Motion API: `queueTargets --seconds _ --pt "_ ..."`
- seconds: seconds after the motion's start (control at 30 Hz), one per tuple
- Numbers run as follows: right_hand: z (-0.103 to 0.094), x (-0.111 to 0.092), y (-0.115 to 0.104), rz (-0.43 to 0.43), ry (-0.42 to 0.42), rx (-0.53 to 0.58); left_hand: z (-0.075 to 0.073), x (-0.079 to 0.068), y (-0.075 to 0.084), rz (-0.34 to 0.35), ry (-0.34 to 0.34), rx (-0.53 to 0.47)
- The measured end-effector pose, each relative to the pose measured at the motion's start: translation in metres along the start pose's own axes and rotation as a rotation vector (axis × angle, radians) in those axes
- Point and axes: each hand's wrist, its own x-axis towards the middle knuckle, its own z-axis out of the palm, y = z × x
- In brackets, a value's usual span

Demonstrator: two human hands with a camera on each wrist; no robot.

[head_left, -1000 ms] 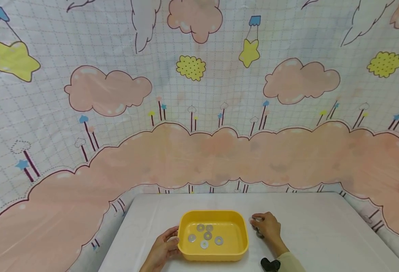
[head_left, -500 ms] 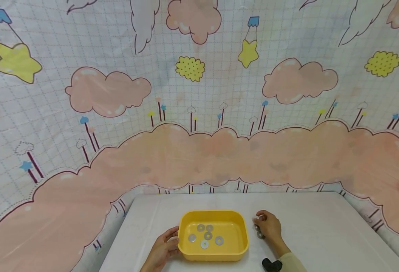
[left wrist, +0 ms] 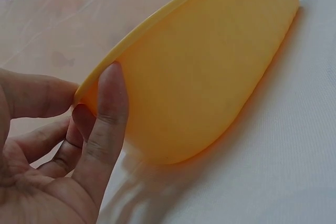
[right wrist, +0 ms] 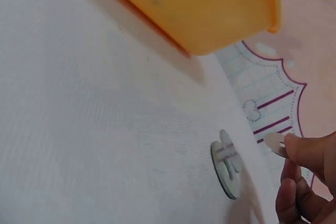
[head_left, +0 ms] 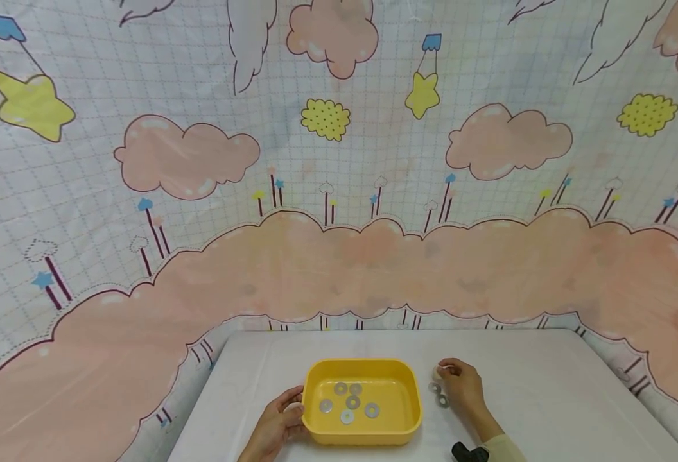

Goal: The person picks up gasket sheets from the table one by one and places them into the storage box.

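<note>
Washer (right wrist: 272, 142) pinched at its edge in a person's right grip (head_left: 463, 387), apparently clear of the white counter (head_left: 547, 398), to the right of a yellow tray (head_left: 362, 439); the left grip (head_left: 274, 421) holds that tray by the rim at its left end. Six more washers (head_left: 353, 407) lie inside, and a pair (head_left: 443, 403) sits on the counter just on the near side of the pinched one. From where I stand, each looks like thin metal: probably light, stiff and hard to break, though slick enough to slide from a careless pinch. The edge seems the place to take one; for the tray, the rim.
</note>
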Motion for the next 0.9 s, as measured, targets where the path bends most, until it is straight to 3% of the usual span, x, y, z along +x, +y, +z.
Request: queueTargets --seconds 0.2,0.9 --pt "-0.011 -0.006 -0.005 -0.050 0.007 0.029 0.000 -0.002 0.000 0.006 0.001 0.009" --pt "-0.028 -0.019 -0.031 -0.016 -0.036 0.198 0.002 -0.003 0.001 0.011 -0.007 0.011"
